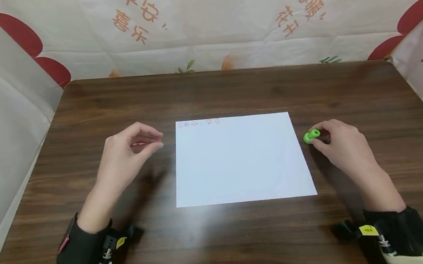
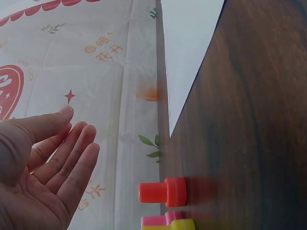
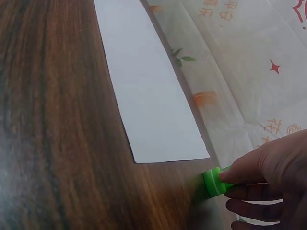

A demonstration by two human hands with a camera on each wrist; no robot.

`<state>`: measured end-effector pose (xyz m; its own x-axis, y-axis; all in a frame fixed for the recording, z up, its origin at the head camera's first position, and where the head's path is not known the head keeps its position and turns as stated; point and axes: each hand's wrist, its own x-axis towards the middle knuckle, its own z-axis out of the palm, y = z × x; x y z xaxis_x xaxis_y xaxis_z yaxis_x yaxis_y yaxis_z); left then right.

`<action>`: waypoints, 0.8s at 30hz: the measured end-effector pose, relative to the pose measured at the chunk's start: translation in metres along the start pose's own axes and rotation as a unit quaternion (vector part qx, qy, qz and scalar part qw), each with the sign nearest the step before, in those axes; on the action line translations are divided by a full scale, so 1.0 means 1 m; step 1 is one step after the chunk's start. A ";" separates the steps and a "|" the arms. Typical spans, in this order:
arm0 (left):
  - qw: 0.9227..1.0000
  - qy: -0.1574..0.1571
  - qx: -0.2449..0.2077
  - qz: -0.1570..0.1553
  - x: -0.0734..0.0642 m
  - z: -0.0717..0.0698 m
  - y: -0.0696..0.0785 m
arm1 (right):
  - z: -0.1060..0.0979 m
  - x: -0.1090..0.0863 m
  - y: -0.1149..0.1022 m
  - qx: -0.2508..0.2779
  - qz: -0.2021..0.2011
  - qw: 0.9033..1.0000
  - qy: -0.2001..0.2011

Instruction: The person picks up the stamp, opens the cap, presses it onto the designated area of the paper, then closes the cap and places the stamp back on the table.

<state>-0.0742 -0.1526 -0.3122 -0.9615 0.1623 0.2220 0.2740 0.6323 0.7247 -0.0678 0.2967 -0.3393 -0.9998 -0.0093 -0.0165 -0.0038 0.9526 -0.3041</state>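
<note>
A small green stamp [image 1: 311,136] is pinched between the thumb and fingers of my right hand [image 1: 347,148], just right of the paper. In the right wrist view the stamp's wide end [image 3: 213,183] is close to the tabletop near a paper corner. My left hand [image 1: 122,155] hovers left of the paper, fingers loosely bent and thumb apart, holding nothing. The white paper [image 1: 241,162] lies flat, with a row of small faint coloured prints [image 1: 198,123] along its far left edge. A red stamp [image 2: 165,192] stands on the table beyond my left hand.
Beside the red stamp are a pink stamp [image 2: 154,220] and a yellow stamp [image 2: 177,225], partly cut off by the frame. The dark wooden table [image 1: 242,237] meets a white patterned cloth [image 1: 202,20] at its far edge. Each wrist wears a black band.
</note>
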 end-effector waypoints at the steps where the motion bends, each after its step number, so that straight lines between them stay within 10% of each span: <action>1: 1.000 0.003 0.002 0.001 0.000 -0.001 -0.001 | 0.000 0.000 0.000 0.001 0.000 1.000 -0.003; 24: 0.988 -0.019 0.130 -0.077 0.006 -0.009 -0.018 | 0.008 0.000 0.002 0.004 -0.010 1.000 0.011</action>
<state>-0.0845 -0.1701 -0.3183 -0.9928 0.0752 0.0936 0.1147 0.8244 0.5543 -0.0675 0.2962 -0.3478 -0.9997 -0.0212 0.0106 -0.0234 0.9498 -0.3121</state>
